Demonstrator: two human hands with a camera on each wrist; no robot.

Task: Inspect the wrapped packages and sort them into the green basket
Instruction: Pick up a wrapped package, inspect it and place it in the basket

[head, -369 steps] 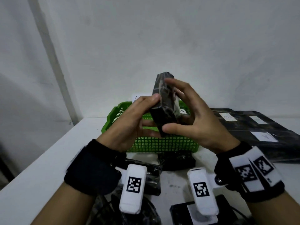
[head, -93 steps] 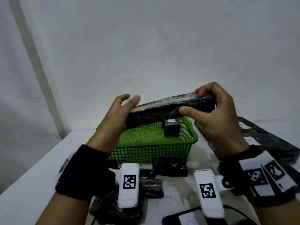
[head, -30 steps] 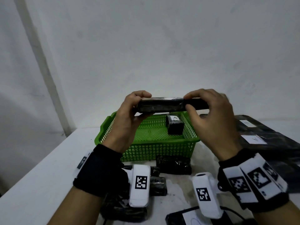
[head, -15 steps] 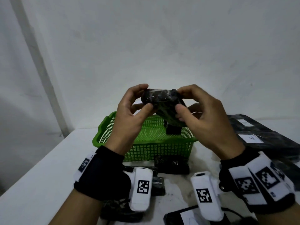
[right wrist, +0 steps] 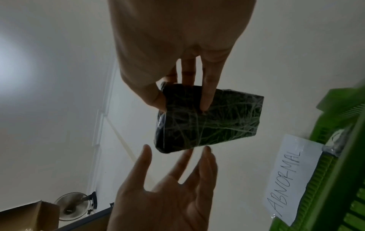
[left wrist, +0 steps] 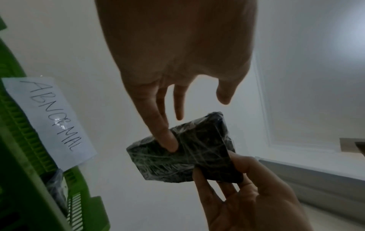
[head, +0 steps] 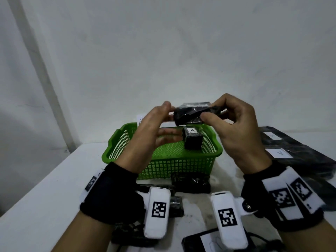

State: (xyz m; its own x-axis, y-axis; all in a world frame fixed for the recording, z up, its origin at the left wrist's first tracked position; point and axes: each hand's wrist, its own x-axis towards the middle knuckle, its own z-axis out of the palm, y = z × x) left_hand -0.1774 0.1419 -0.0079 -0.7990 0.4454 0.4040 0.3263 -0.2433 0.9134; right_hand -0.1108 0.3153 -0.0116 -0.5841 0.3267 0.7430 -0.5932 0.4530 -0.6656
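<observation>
One package (head: 191, 113) held above basket (head: 163, 166), raised for inspection. Right hand (head: 234, 131) pinched its right end; left hand (head: 151, 131) open, fingers straight, apparently steadying. Another package (head: 192, 140) already in basket; more on bench (head: 45, 197).

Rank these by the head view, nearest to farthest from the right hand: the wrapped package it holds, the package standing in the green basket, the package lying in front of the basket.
1. Held wrapped package: pinched in the right hand, above the green basket.
2. Labelled package: standing inside the basket, just below.
3. Front package: on the table, near side of the basket.
</observation>
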